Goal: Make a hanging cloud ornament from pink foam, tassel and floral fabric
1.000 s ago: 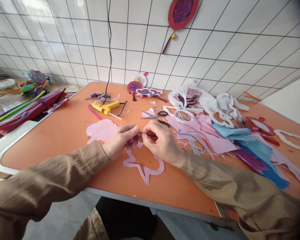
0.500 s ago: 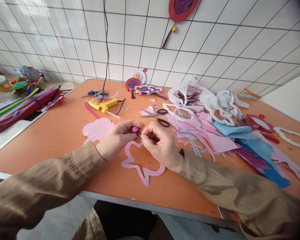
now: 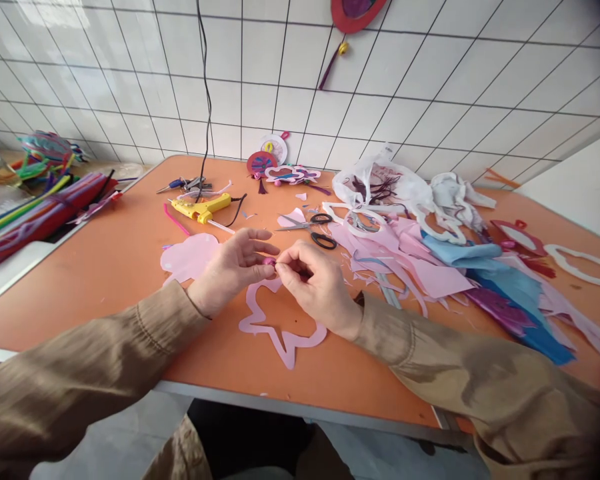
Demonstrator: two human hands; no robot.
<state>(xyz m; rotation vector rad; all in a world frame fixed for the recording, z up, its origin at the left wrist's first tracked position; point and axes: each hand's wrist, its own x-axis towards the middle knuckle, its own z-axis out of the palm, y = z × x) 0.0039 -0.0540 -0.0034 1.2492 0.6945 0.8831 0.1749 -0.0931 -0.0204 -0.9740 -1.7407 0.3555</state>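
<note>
A small shiny magenta bell (image 3: 269, 261) shows at the fingertips of my left hand (image 3: 235, 263). The thumb rests against it from below, with the fingers loosely curved above. My right hand (image 3: 317, 283) pinches close beside the bell, thumb against forefinger; what lies in that pinch is too small to make out. Under both hands a pink cut-out outline frame (image 3: 285, 339) lies flat on the table, partly covered by them. A pink cloud-shaped piece (image 3: 187, 259) lies just left of my left hand.
Black-handled scissors (image 3: 316, 227) and a yellow glue gun (image 3: 203, 209) lie beyond the hands on the orange table (image 3: 105, 280). Pink and blue sheet scraps (image 3: 430, 267) pile up on the right. A bundle of pipe cleaners (image 3: 50, 213) is at far left.
The fingers of my left hand have lifted and spread from around the bell. My right hand's pinch has come up closer to it. The view has shifted slightly.
</note>
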